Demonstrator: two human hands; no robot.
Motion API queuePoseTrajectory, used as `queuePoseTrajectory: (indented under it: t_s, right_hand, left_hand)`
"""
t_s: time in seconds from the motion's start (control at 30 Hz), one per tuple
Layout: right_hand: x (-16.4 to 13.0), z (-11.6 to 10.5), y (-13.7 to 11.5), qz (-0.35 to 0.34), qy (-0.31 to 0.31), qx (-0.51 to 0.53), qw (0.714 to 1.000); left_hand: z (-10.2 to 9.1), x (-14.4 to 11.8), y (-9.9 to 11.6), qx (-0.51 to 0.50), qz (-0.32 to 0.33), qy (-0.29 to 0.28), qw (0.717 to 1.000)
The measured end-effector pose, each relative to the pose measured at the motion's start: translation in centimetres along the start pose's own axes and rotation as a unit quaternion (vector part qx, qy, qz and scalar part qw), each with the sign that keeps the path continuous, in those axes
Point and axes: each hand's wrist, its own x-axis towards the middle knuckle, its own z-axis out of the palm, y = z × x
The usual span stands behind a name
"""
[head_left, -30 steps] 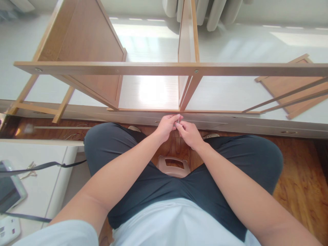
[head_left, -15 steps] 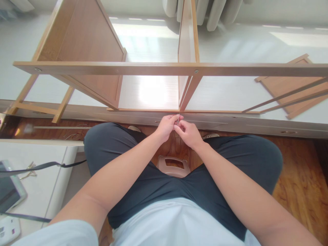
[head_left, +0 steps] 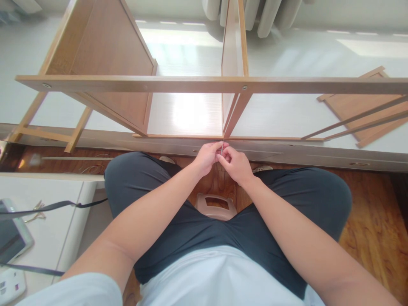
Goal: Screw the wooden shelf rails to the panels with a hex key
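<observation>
My left hand and my right hand meet between my knees, just below the wooden frame's lower rail. Both have curled, pinching fingers around a thin metal rod, which looks like a hex key. It points up toward the rail, under the foot of the upright divider; its tip's contact there is too small to make out. The upper rail crosses above my hands, with a round bolt head where the divider joins it.
A large side panel stands at left. A loose wooden panel lies on the white surface at right. Below me is a plastic stool. A tablet, strap and power strip are at lower left.
Hardly anything differs. My fingers shift slightly around the metal rod, and more of its upper part shows. The frame appears a few pixels higher.
</observation>
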Motion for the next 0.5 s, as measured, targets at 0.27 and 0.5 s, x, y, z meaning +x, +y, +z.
queuePoseTrajectory:
  t_s: [0.27,0.5]
  right_hand:
    - [0.04,0.2,0.18,-0.005,0.01,-0.028,1.0]
    - [0.05,0.26,0.3,-0.007,0.017,-0.048,0.999]
  left_hand:
    - [-0.1,0.11,-0.07,-0.016,-0.006,-0.012,1.0]
    - [-0.17,0.08,-0.03,-0.017,-0.005,-0.024,1.0]
